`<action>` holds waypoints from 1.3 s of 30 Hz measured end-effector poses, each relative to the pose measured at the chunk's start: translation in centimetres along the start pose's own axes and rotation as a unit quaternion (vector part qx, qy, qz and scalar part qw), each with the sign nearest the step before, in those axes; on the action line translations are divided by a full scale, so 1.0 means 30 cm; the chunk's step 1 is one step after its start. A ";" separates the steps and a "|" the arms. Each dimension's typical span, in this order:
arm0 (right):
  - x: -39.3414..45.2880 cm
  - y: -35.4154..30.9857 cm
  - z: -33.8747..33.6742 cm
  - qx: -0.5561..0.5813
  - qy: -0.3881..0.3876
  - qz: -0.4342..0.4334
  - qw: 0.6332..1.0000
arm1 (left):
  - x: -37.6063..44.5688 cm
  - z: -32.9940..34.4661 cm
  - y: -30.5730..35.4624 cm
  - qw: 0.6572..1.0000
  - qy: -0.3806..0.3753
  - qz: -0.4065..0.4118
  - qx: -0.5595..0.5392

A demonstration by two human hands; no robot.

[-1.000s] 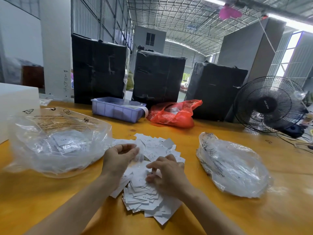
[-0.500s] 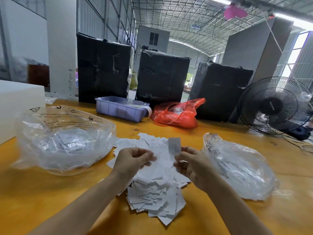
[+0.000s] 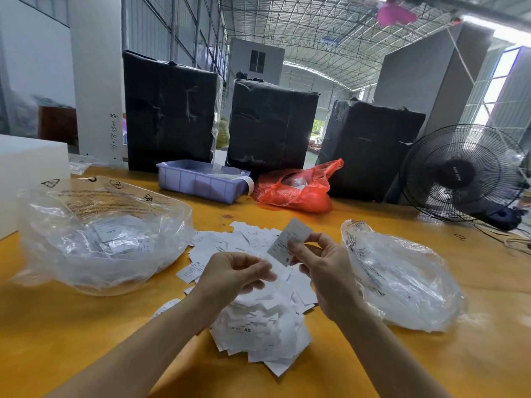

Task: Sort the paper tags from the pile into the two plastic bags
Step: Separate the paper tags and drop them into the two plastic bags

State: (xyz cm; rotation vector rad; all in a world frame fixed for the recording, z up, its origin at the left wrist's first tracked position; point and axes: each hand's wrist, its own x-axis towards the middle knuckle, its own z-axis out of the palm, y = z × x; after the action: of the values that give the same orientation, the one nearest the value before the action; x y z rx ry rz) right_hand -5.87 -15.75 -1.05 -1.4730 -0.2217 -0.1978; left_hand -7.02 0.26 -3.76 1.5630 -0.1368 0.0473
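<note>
- Since the previous frame, the right hand had raised its paper tag higher above the pile and tilted it.
- Right thumb and fingertips pinched the tag at its right edge; the long axis ran from upper right to lower left.
- Left hand hung over the pile, fingers curled together; whether they pinched a tag could not be determined.
- Pile lay directly under both hands, near the front edge of the table.
- Right bag lay just beside the holding hand; left bag lay toward the left edge, beyond the other hand.
- Judgement: the right hand was nearer the right bag.
</note>
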 end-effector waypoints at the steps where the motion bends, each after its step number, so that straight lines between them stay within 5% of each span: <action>1: -0.001 0.001 0.001 0.011 -0.004 0.003 1.000 | -0.001 0.001 0.001 1.000 -0.004 -0.001 -0.001; 7: 0.001 -0.006 -0.004 0.077 -0.029 0.047 0.995 | -0.002 0.002 0.004 1.000 -0.009 -0.008 -0.007; 14: -0.010 0.004 0.011 -0.075 -0.008 -0.047 0.996 | 0.000 -0.003 0.005 0.999 -0.008 -0.017 -0.038; 39: -0.016 0.025 0.018 -0.159 0.008 -0.115 0.980 | 0.001 -0.012 0.005 0.997 -0.001 -0.037 -0.075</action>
State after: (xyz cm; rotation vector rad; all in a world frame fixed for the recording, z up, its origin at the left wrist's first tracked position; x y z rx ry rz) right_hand -6.13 -15.13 -1.86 -1.7621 -0.3601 -0.4484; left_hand -6.97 0.62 -3.62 1.4171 -0.0824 -0.0215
